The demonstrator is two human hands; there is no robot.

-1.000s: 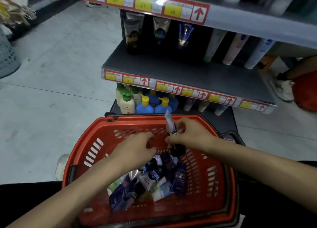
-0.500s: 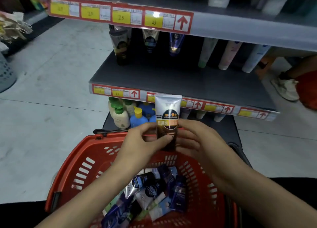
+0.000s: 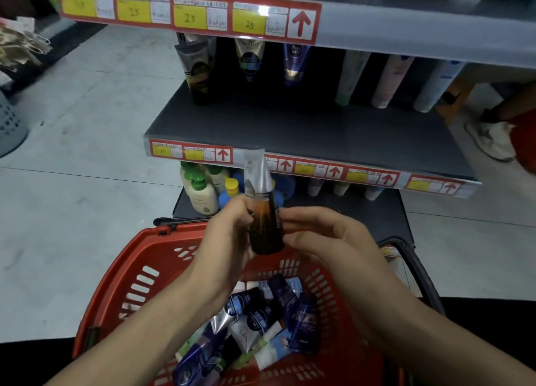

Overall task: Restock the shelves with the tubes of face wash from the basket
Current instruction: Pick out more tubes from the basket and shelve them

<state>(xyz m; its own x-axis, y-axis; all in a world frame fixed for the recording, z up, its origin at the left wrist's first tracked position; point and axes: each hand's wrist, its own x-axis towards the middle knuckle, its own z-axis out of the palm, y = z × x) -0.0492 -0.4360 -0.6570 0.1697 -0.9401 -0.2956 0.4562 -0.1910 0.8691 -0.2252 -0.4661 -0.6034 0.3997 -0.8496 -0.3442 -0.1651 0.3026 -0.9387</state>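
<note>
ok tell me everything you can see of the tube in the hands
The tube looks like glossy plastic: pale silver crimped end up, dark brown body with an orange band, wider end down. It stands nearly upright, edge-on, above the red basket. The left hand grips its left side; the right hand touches its right side with its fingertips.

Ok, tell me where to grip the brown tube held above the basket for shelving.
Take the brown tube round its dark, rounded lower body, from the side, as the left hand does. It stands roughly upright, cap end down, and its silver top tapers to a thin flat crimp, poor to pinch. A side grip likely leaves the bottom free to set on the shelf.
</note>
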